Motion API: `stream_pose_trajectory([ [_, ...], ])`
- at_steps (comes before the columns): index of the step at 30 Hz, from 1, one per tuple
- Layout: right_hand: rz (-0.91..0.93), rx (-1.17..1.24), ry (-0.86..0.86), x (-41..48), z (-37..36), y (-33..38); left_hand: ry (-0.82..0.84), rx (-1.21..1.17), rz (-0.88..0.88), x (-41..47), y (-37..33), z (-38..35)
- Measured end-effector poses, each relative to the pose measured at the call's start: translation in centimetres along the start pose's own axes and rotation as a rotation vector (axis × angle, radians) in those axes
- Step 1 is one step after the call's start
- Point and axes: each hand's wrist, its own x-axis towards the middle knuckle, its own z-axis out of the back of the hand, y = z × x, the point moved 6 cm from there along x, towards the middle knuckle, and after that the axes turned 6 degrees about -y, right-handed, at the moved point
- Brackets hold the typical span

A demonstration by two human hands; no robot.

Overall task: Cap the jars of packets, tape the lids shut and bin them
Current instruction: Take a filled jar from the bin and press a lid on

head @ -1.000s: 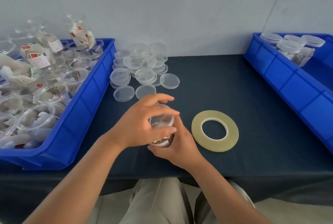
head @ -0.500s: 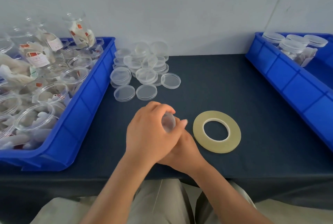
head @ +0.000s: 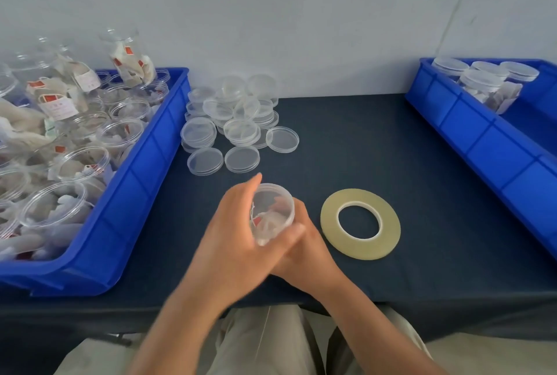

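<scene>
A small clear jar [head: 272, 211] with white packets inside is tilted near the table's front edge, its clear lid facing up and right. My left hand [head: 233, 236] wraps round its left side, thumb across the front. My right hand [head: 304, 249] holds it from below and the right, partly hidden behind the left. A flat roll of yellowish tape [head: 360, 223] lies on the dark cloth just right of my hands. Loose clear lids [head: 233, 124] are piled behind the jar.
A blue bin [head: 141, 181] on the left holds several open jars of packets, some stacked high. A second blue bin [head: 482, 145] on the right holds capped jars [head: 479, 82] at its far end. A grey wall backs the table.
The left hand has rolled off the top of the jar to its side. The jar has tipped, and its lidded top now shows. The right hand stayed underneath.
</scene>
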Motion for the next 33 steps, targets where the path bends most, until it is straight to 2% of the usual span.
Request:
stream_pose_trajectory([
  [2, 0.023, -0.059, -0.017, 0.1, 0.0, 0.9, -0.144, 0.062, 0.063, -0.7, -1.1, -1.2],
  [4, 0.065, -0.173, -0.037, 0.1, 0.1, 1.7, -0.221, 0.203, 0.114, -0.2, -1.6, -1.4],
  [7, 0.095, -0.219, -0.055, 0.0, 0.4, 1.8, -0.274, 0.331, -0.004, 0.8, -1.9, -1.0],
  [10, 0.053, -0.153, -0.046, 0.1, 0.7, 0.8, -0.198, 0.240, -0.149, 1.7, -1.8, -1.1],
  [15, -0.020, -0.132, -0.076, 0.3, 0.8, 0.3, -0.016, 0.113, -0.260, 3.8, -1.6, -1.0],
  [20, -0.016, -0.118, -0.075, 0.0, 0.7, 0.6, 0.142, 0.010, -0.171, 3.9, -0.6, -1.0],
  [27, 0.052, -0.236, -0.046, 0.1, 0.4, 1.8, -0.135, 0.186, 0.044, 1.5, -0.6, -1.7],
  [30, 0.038, -0.180, -0.027, 0.2, 0.5, 1.1, -0.170, 0.166, -0.016, 1.8, -0.8, -1.6],
  [33, 0.026, -0.158, -0.035, 0.3, 0.5, 0.6, -0.129, 0.147, -0.107, 2.5, -0.9, -1.2],
])
